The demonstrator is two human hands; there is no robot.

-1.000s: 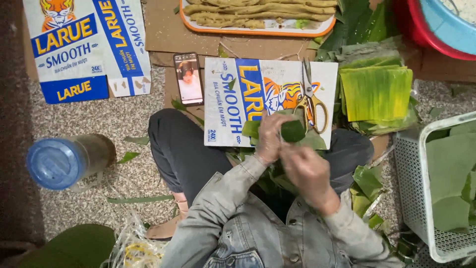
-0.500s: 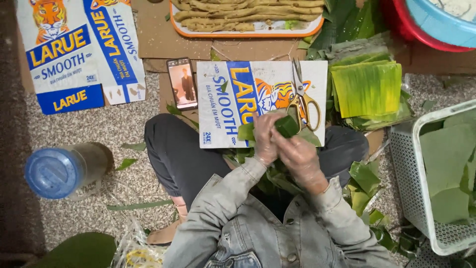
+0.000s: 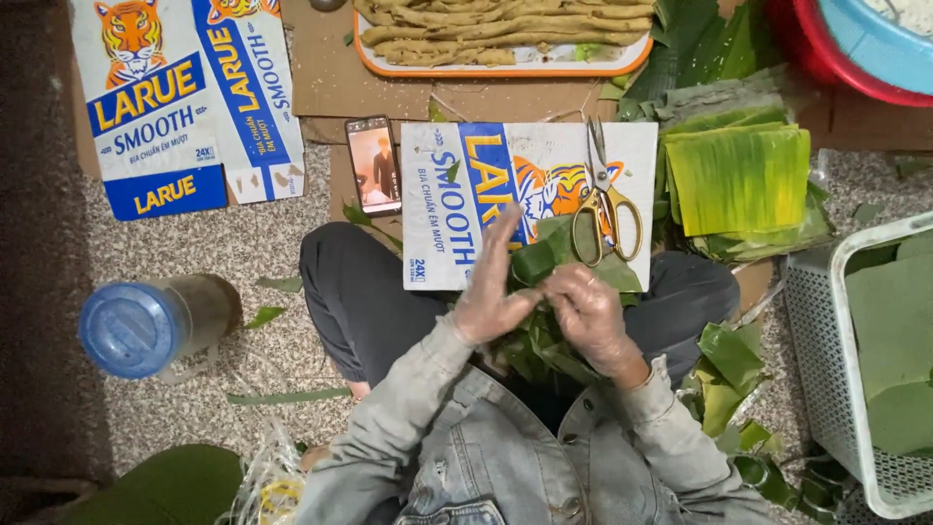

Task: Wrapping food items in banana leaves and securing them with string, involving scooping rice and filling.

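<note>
A seated person in a denim jacket folds a green leaf [image 3: 534,261] between the left hand [image 3: 494,292] and right hand [image 3: 590,316], above flattened cardboard [image 3: 466,209] bearing scissors [image 3: 601,209]; a phone [image 3: 373,165], cut leaves [image 3: 739,180], basket [image 3: 826,340] and jar [image 3: 146,326] surround them.

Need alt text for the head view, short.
Seen from above, a seated person's left hand and right hand fold a green leaf parcel over flattened cardboard. Scissors, stacked leaves, a phone and a food tray lie around.
</note>
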